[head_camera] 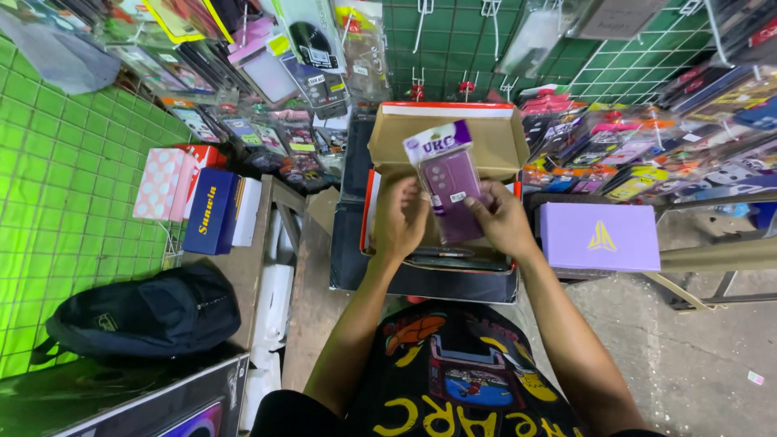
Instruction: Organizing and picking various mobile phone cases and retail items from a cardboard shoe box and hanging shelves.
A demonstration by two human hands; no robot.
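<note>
wooden bench [243, 275] — black backpack [146, 311], boxes [212, 210]

The lower part of the purple phone case in its clear packet [450, 184] is covered by both hands, left hand [399, 220] and right hand [503, 218], so each grip's fingertips behind it cannot be seen. The open cardboard box [495, 137] hides its contents behind them. The black screen box [154, 405] is cut off by the bottom edge. Hanging packets [307, 48] are too blurred to tell apart.
</note>
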